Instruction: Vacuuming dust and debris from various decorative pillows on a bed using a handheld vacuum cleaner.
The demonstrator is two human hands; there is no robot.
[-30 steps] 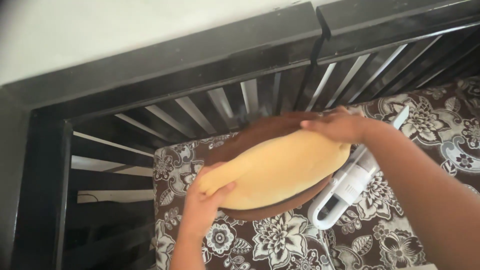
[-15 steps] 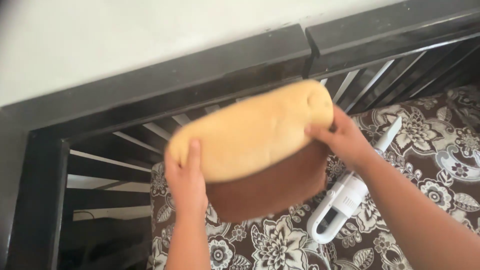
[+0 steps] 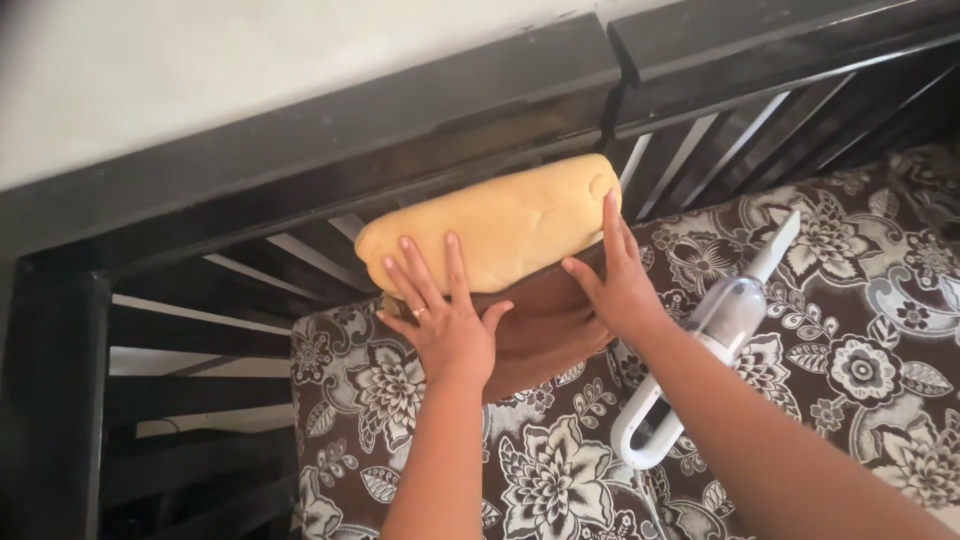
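Cushion (image 3: 500,225) against slatted backrest (image 3: 300,250), on seat pad (image 3: 560,470); handheld vacuum (image 3: 700,345) right of cushion.

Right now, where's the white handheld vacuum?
The white handheld vacuum lies on the floral mattress, just right of the right hand and the yellow-and-brown cushion.

the cushion (image 3: 500,225) looks like soft matt cloth, yellow on top and brown velvety fabric below. the bed cover (image 3: 800,330) is printed woven cloth with a flat floral finish. the bed frame (image 3: 400,110) is dark, glossy lacquered wood. the handheld vacuum (image 3: 700,345) is smooth white plastic, partly clear.
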